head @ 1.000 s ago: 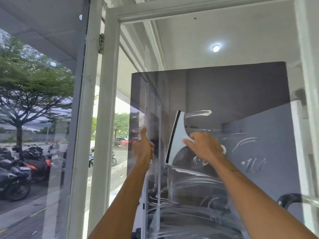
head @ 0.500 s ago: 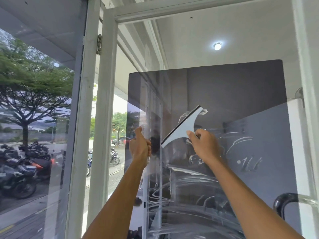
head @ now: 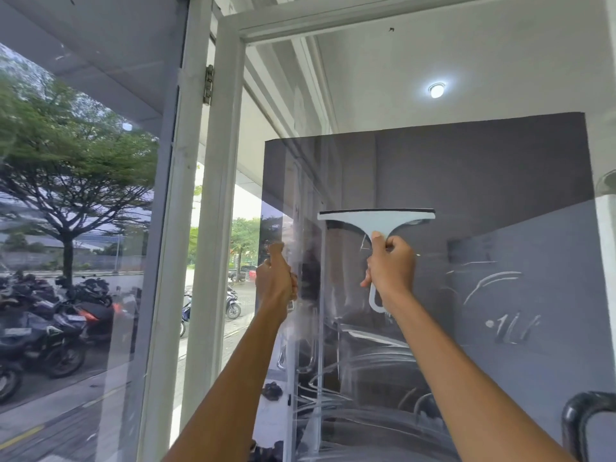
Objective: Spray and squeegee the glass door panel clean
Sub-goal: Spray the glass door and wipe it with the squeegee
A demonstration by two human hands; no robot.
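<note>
Right hand [head: 390, 265] is fisted tight round the stem of the squeegee [head: 376, 220], blade level and up against the glass door panel [head: 500, 228], around mid-height in view. Left hand [head: 276, 278] is curled, thumb up, on what looks like the panel's free edge; I can't see the finger side.

Risks as I read it:
- Uneven blade pressure would leave lines.
- If the left hand's grip slips, the door could swing away from the blade.
- Foam streaks [head: 493, 281] to the right and below may dry before I reach them.

Count: one squeegee, two hands, one panel, one black door handle [head: 580, 415], one ceiling lamp [head: 436, 90]. Streaks are several. No spray bottle in view.
</note>
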